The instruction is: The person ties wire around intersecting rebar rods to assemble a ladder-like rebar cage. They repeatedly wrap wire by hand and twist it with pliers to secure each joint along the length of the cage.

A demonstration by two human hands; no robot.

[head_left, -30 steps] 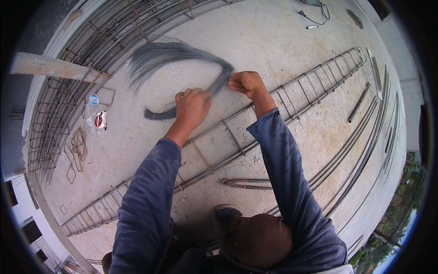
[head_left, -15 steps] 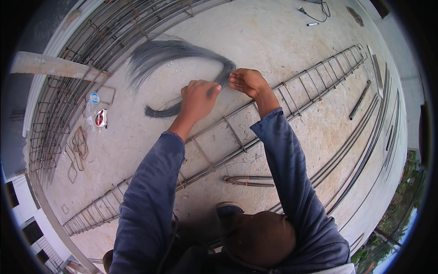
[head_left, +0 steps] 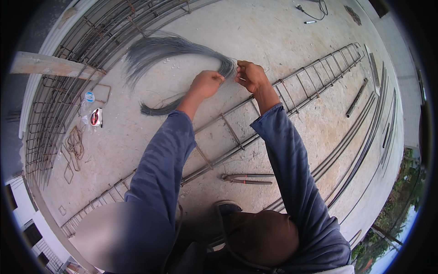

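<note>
A bundle of thin grey tie wire lies bent in a U on the concrete, its loose ends fanned out at the far left. The bundle's shorter leg ends left of my left wrist. At the bend, my left hand is closed, thumb against fingers, on the wire. Just to its right, my right hand pinches at the bend's outer edge, where a fine strand meets the fingertips. The other fingers of that hand are curled. Beneath my forearms runs a long ladder-shaped rebar cage.
Pincers lie near my shoe. More rebar cages stack at the left, beside a tape measure and a blue-lidded round thing. Loose bars lie at the right. A cable and a marker lie far off.
My right hand has turned and closed from loosely spread fingers into a pinch at the bend. My left hand has moved slightly right. A blurred round shape now covers the lower left.
</note>
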